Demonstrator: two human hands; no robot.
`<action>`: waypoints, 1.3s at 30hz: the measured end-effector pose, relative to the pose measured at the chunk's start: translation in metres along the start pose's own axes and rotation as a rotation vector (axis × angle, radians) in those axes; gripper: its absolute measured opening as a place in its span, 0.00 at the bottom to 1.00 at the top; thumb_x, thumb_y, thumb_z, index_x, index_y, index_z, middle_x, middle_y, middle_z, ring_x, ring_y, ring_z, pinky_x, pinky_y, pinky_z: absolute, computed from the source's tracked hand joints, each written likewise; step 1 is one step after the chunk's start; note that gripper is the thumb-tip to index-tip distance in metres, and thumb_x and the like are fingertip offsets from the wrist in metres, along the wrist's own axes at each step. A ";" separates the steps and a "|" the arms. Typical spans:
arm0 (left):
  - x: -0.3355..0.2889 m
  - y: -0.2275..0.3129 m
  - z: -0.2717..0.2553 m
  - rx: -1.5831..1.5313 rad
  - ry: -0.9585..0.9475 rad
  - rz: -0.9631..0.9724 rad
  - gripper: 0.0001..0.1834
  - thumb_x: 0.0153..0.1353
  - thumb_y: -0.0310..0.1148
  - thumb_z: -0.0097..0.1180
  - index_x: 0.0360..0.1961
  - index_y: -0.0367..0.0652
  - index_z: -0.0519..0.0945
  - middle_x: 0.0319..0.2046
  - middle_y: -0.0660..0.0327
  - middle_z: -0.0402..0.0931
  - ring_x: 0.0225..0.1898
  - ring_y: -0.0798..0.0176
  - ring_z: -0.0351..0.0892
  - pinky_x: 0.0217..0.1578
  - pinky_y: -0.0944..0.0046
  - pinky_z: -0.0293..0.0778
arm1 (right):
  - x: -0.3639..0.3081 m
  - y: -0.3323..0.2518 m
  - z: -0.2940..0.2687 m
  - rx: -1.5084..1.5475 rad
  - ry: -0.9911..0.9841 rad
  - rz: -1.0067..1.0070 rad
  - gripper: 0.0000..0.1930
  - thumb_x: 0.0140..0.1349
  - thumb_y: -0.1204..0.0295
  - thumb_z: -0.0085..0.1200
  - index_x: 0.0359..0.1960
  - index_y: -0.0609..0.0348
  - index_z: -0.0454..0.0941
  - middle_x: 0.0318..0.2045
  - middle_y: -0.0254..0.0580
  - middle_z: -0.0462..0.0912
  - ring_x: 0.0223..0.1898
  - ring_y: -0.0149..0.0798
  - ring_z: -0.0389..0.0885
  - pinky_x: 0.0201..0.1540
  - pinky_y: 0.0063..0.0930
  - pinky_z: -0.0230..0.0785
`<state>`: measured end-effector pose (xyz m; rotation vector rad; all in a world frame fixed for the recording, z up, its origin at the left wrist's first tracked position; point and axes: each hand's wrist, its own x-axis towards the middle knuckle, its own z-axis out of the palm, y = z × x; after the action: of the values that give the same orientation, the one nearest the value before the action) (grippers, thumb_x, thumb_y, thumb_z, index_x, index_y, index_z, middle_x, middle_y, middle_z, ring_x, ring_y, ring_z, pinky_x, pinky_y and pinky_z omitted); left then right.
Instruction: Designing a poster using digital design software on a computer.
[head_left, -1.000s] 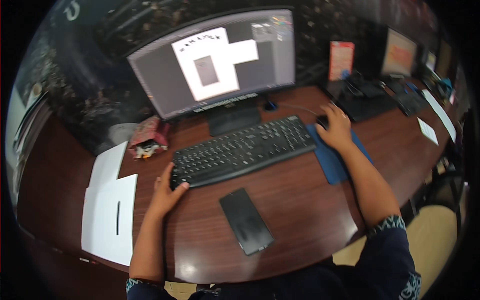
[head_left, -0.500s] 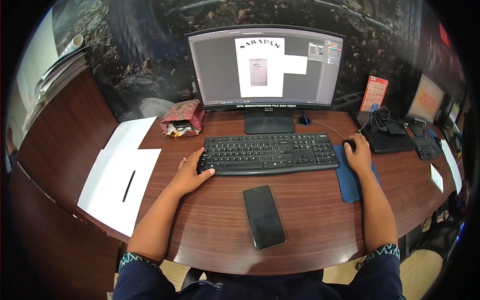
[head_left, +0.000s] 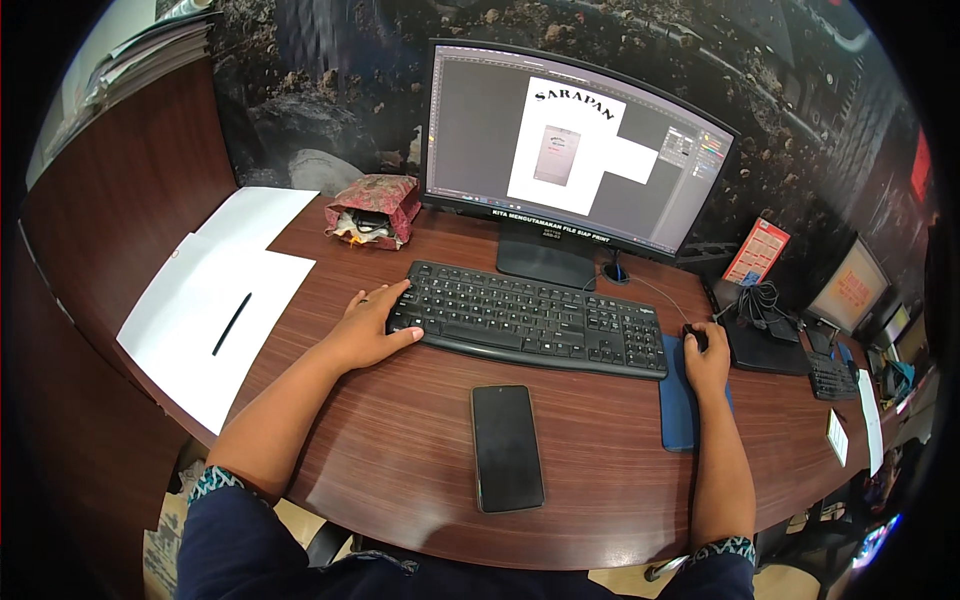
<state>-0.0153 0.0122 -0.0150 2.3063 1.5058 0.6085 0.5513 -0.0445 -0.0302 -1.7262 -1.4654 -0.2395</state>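
Observation:
My left hand rests at the left end of a black keyboard, thumb and fingers spread over its edge keys. A black computer mouse sits under my right hand, which is curled over it on a blue mouse pad. Behind the keyboard stands a monitor showing a design program with a white page, arched dark lettering and a small picture on it. A dark smartphone lies face up between my forearms, its screen black.
White paper sheets with a black pen lie at the left. A red patterned bag sits by the monitor. To the right are a black device with coiled cable, a red calendar, a second keyboard and another screen.
The whole view has tilted and shifted, so the monitor now appears slanted and further right. Both hands keep their places on the keyboard and the mouse.

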 end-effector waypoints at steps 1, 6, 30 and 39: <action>0.000 0.000 0.001 0.003 -0.002 0.006 0.49 0.64 0.57 0.61 0.76 0.36 0.59 0.72 0.38 0.62 0.76 0.42 0.57 0.76 0.42 0.43 | 0.000 0.003 0.001 -0.028 -0.021 -0.003 0.12 0.59 0.71 0.61 0.44 0.60 0.83 0.47 0.49 0.82 0.51 0.54 0.82 0.56 0.41 0.73; 0.000 0.003 0.000 0.000 -0.006 0.001 0.49 0.64 0.56 0.61 0.76 0.37 0.59 0.72 0.38 0.63 0.76 0.42 0.57 0.76 0.42 0.43 | -0.002 0.000 0.001 -0.065 -0.046 0.033 0.12 0.60 0.71 0.61 0.45 0.60 0.83 0.48 0.50 0.81 0.52 0.54 0.81 0.57 0.42 0.73; 0.004 0.005 0.004 -0.006 -0.019 0.024 0.46 0.65 0.54 0.61 0.75 0.38 0.60 0.71 0.38 0.65 0.77 0.42 0.55 0.76 0.41 0.43 | -0.008 0.008 -0.002 -0.092 -0.034 0.016 0.13 0.60 0.68 0.62 0.45 0.58 0.81 0.47 0.50 0.82 0.52 0.56 0.81 0.55 0.46 0.73; 0.004 0.009 -0.003 -0.058 -0.042 -0.060 0.45 0.65 0.48 0.63 0.76 0.39 0.59 0.73 0.39 0.62 0.78 0.42 0.54 0.77 0.42 0.41 | -0.004 -0.067 -0.008 0.050 -0.238 -0.463 0.06 0.62 0.74 0.57 0.40 0.59 0.78 0.53 0.54 0.81 0.59 0.59 0.76 0.64 0.51 0.63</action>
<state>-0.0085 0.0121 -0.0071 2.2084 1.5116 0.5761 0.4941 -0.0553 0.0034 -1.3907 -2.0227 -0.2432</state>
